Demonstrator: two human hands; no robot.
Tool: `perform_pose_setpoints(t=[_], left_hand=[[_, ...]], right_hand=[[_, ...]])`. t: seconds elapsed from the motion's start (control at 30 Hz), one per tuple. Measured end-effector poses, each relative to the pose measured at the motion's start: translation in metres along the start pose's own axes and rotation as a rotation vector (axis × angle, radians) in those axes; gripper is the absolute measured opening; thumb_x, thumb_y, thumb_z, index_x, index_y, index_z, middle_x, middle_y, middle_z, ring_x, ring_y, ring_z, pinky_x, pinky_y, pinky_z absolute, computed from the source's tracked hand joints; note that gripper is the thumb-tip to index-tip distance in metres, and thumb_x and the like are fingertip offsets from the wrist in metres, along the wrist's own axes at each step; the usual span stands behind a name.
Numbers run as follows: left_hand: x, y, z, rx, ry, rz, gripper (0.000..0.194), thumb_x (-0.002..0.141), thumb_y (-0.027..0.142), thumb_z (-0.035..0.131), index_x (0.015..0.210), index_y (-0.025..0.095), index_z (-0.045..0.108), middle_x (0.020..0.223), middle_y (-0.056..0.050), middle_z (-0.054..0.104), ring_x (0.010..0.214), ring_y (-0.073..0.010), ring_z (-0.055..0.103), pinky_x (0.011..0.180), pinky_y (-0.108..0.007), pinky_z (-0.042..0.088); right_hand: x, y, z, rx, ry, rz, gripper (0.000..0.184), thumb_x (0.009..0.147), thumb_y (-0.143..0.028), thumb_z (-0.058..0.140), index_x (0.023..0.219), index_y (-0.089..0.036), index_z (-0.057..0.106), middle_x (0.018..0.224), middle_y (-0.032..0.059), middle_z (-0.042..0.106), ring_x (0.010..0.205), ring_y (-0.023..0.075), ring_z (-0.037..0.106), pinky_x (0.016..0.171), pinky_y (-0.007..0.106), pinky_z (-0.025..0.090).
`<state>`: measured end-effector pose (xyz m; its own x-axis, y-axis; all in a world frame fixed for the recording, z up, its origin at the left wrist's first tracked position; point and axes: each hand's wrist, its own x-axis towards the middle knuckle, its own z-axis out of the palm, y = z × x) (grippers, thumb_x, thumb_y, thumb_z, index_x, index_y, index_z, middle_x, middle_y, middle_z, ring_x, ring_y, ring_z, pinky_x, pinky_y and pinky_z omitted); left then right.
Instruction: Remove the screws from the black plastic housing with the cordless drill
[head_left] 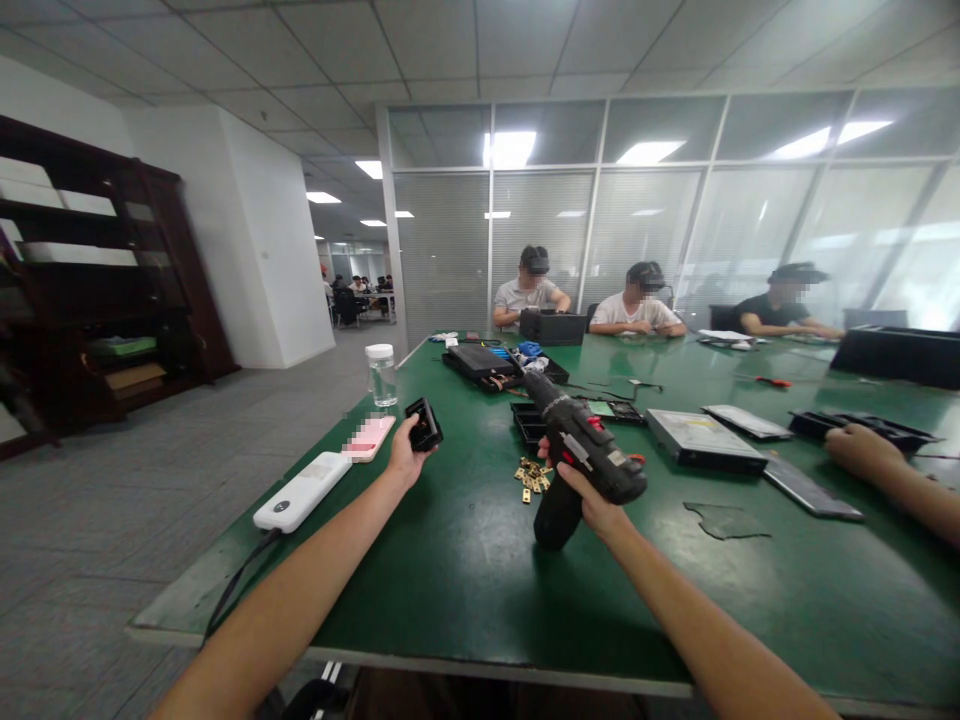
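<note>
My left hand [407, 450] is closed around a small black box-like part [424, 425], held above the left side of the green table [465, 590]. What sits inside that part is too small to make out. In my right hand [589, 495] is a black cordless drill [581, 440], its grip pointing down and its chuck pointing away toward the far left. Beneath and left of the drill lies a loose pile of small brass-coloured pieces [527, 478]. Just behind the pile is a black tray [529, 424], partly hidden by the drill.
Left are a white power bank [304, 492], a pink phone [371, 438] and a clear jar [382, 376]. Right lie a metal drive [705, 442], a dark thin sheet [726, 521] and another person's hand [862, 450] at a black frame. An open black case [487, 366] is behind; several people sit beyond.
</note>
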<state>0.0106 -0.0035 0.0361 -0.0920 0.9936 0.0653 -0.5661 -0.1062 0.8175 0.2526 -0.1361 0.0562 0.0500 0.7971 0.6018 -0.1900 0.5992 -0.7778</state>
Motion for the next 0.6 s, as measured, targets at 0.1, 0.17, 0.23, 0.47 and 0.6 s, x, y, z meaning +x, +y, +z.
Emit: perform_pose_setpoints(t=[0.1,0.17,0.23,0.47,0.6], left_hand=[[0.000,0.008,-0.003,-0.101,0.073,0.015,0.031,0.069,0.043,0.037,0.079,0.017,0.049,0.067,-0.002,0.053,0.060,-0.0131,0.053,0.049,-0.027,0.044],[0.000,0.011,-0.004,-0.151,0.069,0.008,0.036,0.069,0.048,0.034,0.080,0.017,0.049,0.067,-0.002,0.053,0.062,-0.0132,0.053,0.051,-0.029,0.044],[0.001,0.012,-0.003,-0.190,0.024,0.008,0.036,0.069,0.048,0.035,0.081,0.017,0.049,0.067,-0.002,0.053,0.062,-0.0129,0.052,0.053,-0.030,0.044],[-0.006,0.013,0.006,-0.083,-0.140,0.014,0.041,0.069,0.046,0.037,0.087,0.012,0.050,0.067,-0.005,0.056,0.060,-0.0137,0.053,0.054,-0.027,0.043],[-0.012,0.020,0.011,-0.025,-0.127,-0.012,0.050,0.068,0.053,0.028,0.087,0.012,0.051,0.067,-0.006,0.056,0.059,-0.0135,0.054,0.051,-0.025,0.043]], right_hand=[[-0.003,0.006,0.003,0.025,-0.091,0.079,0.029,0.061,-0.024,0.055,0.090,-0.021,0.052,0.088,0.0026,0.054,0.079,0.0167,0.051,0.076,0.036,0.039],[-0.005,0.009,0.004,0.048,-0.146,0.130,0.030,0.061,-0.024,0.056,0.091,-0.020,0.052,0.089,0.0038,0.054,0.080,0.0171,0.051,0.077,0.036,0.038],[-0.006,0.010,0.006,0.055,-0.204,0.160,0.031,0.061,-0.025,0.056,0.092,-0.019,0.052,0.088,0.0042,0.055,0.078,0.0169,0.052,0.076,0.036,0.039],[-0.005,0.004,0.007,0.007,-0.361,0.134,0.028,0.064,-0.021,0.053,0.092,-0.019,0.052,0.086,0.0040,0.055,0.075,0.0164,0.051,0.072,0.037,0.040],[-0.002,-0.002,0.003,0.020,-0.444,0.192,0.025,0.064,-0.020,0.052,0.089,-0.017,0.053,0.084,0.0049,0.055,0.073,0.0163,0.052,0.070,0.036,0.040]])
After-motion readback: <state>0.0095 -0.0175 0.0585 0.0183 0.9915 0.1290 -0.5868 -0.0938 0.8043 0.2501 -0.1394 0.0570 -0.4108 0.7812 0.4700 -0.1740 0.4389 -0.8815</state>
